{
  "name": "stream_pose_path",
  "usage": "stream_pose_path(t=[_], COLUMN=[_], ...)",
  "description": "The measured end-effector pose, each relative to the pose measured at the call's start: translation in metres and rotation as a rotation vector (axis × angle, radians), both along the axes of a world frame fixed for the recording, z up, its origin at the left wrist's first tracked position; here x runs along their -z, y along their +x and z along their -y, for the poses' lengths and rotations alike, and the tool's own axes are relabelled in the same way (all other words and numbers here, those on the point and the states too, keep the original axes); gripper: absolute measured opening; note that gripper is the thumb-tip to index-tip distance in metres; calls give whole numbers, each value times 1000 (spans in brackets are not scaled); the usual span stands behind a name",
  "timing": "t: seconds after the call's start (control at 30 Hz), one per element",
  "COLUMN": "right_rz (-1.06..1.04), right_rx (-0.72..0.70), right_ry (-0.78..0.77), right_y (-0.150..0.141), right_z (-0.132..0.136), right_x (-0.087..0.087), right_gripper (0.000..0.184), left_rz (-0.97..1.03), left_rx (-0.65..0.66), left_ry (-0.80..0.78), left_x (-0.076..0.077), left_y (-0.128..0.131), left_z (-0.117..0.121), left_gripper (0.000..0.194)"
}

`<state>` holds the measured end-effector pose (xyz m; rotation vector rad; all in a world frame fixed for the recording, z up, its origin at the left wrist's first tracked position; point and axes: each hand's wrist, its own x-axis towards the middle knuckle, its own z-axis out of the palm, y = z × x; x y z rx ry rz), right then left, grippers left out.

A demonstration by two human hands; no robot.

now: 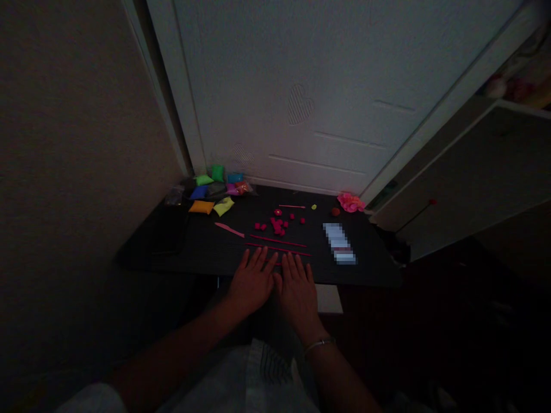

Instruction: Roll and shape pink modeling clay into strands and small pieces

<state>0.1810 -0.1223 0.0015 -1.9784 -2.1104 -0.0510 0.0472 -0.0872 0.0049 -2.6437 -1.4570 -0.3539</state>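
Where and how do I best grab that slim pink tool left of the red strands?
Probably pinch the pink tool across its middle from above, with your left hand: it lies flat on the dark tabletop, and nothing touches its long sides.

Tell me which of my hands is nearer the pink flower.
Right. The pink flower sits at the far right of the table; your right hand is at the near edge, left of it, and your left hand is farther left.
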Motion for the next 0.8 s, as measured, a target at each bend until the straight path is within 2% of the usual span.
stream_pose_path(t=[0.17, 0.47, 0.63, 0.8], right_rz=[7, 8, -22, -41], right_rx=[-19, 64, -38, -41], right_ry=[6, 5, 7, -18], right_y=[1, 3, -1, 0], right_z=[4, 2, 1, -3], right_x=[1, -4, -2, -2], right_gripper=[48, 51, 46, 43], left_rz=[-7, 14, 4, -11], left_rx=[5, -3, 71, 74], left_ry=[4, 0, 0, -23], left_x=[0, 0, 2, 1], left_y=[-2, -2, 1, 4], left_z=[4, 5, 9, 4], left_gripper=[46, 49, 47, 47])
